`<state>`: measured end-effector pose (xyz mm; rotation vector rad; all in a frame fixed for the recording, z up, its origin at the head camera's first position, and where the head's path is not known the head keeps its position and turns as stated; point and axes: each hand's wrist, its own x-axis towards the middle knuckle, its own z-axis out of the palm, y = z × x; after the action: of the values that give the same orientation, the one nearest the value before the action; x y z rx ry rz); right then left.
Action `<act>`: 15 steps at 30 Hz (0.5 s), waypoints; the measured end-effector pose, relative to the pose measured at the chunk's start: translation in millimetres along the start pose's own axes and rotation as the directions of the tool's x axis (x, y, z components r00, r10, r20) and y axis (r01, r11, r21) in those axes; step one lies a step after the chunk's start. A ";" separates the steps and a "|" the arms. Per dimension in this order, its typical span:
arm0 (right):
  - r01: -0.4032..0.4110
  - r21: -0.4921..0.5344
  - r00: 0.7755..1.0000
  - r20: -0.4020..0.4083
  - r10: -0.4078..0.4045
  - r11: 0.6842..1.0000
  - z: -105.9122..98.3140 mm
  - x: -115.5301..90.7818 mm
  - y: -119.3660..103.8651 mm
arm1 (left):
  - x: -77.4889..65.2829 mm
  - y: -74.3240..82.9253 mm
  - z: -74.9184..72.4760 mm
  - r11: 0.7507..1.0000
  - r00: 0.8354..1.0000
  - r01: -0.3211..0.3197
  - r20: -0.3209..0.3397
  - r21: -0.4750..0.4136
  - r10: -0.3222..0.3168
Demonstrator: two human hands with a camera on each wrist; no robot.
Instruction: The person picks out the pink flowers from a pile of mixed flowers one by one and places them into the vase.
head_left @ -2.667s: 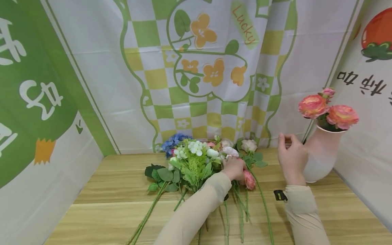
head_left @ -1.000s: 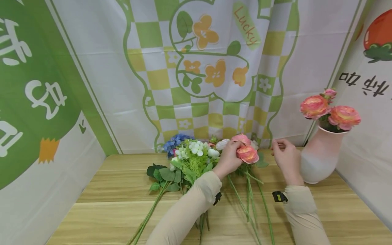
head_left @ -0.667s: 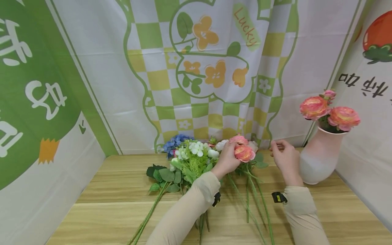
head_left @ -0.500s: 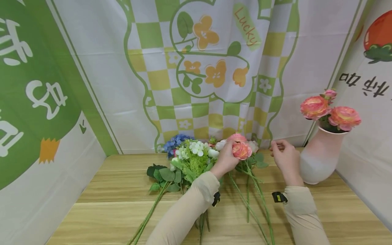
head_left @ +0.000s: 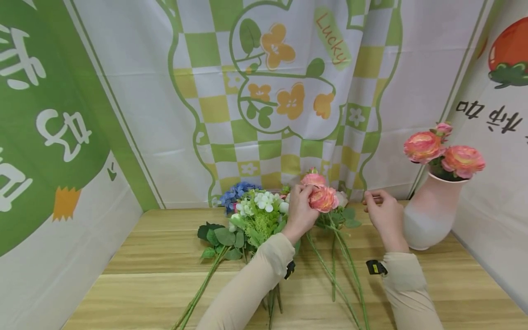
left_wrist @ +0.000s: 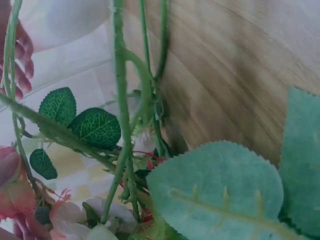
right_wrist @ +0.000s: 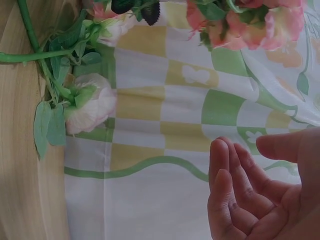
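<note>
Left grip: fingertips hidden behind the pink flowers in the head view, so exact contact can't be told. White flowers behind that grip partly covered. Stems inside the vase hidden by its wall. Left sleeve, right sleeve, long stems and near side of the table cut off by the bottom edge; tomato print cut by the right. Black wrist device: marking too small to read. Left wrist view: vase blurred, cut at top; big leaf runs off the bottom. Right wrist view: right grip cut by right edge, pink flowers by top.
</note>
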<state>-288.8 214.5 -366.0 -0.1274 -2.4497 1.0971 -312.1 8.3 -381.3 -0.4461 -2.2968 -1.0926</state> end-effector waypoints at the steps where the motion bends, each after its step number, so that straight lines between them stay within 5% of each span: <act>1: 0.000 0.000 1.000 0.001 0.000 1.000 -0.1 -0.2 -0.3 | 0.6 0.2 -0.6 1.000 1.000 -0.013 0.003 -0.013 0.013; 15: -0.014 0.024 1.000 0.019 0.013 1.000 -1.6 2.4 2.1 | 9.2 7.3 -8.5 0.961 0.997 0.075 0.045 -0.266 -0.066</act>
<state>-290.5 217.7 -365.8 -0.1267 -2.4553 1.1379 -312.8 6.7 -366.9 -0.4928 -2.2177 -1.4505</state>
